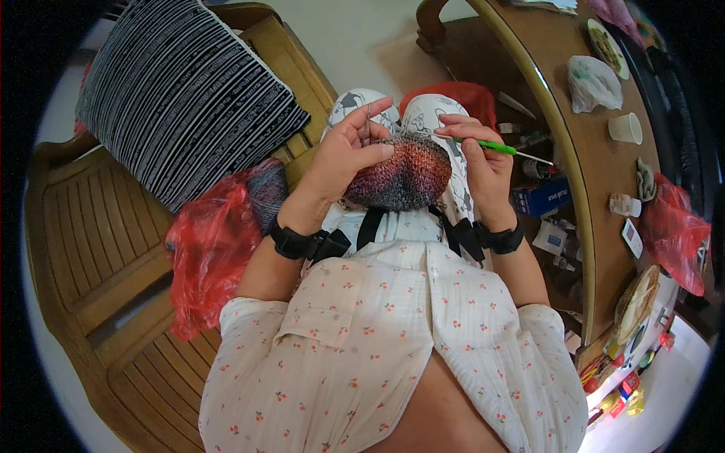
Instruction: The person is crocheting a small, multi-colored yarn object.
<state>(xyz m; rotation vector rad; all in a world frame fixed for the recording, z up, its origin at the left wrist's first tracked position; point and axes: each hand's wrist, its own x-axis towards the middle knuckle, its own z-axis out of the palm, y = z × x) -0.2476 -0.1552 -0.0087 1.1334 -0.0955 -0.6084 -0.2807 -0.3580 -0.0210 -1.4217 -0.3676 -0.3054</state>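
A rounded crocheted piece of mottled orange, purple and grey yarn [405, 172] lies over my lap. My left hand [345, 147] pinches its upper left edge between thumb and fingers, and a strand of yarn runs over the raised index finger. In my right hand [487, 164] is a crochet hook with a green handle [491, 146]; its tip points left to the top edge of the piece, where the exact stitch is too small to tell. Left of my left forearm, a large cone or ball of grey-blue yarn [268, 195] sits partly inside a red plastic bag [212, 249].
The wooden bench [102, 226] on the left bears a black-and-white striped cushion [192, 96]. At right, a wooden table [600, 136] holds a paper cup [625, 129], a crumpled plastic bag [595, 84] and a small jar [625, 205]. Below its top, a shelf holds a blue box [542, 197].
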